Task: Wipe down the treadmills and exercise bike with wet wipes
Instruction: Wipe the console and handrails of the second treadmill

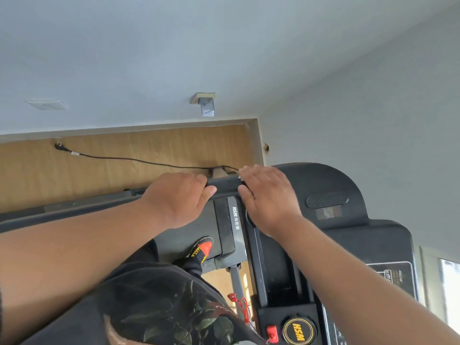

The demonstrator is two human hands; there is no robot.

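Note:
A black treadmill [331, 192] fills the lower right, seen from above and tilted. Its black handrail [225, 184] runs between my two hands. My left hand [178, 199] grips the handrail, fingers curled over it and thumb underneath. My right hand [270, 197] lies over the handrail just right of the left, thumb hooked below the bar. Only a thin white edge of the wet wipe [241, 171] shows at its fingertips; the rest is hidden under the palm. The silver side rail with the HSM lettering [235, 217] lies below the hands.
A black power cord [129, 159] with its plug [58, 146] lies on the wooden floor [99, 178] beside grey walls. My orange-and-black shoe [204, 247] stands on the treadmill belt. A red safety clip [239, 302] and the round HSM badge [298, 329] sit at the console.

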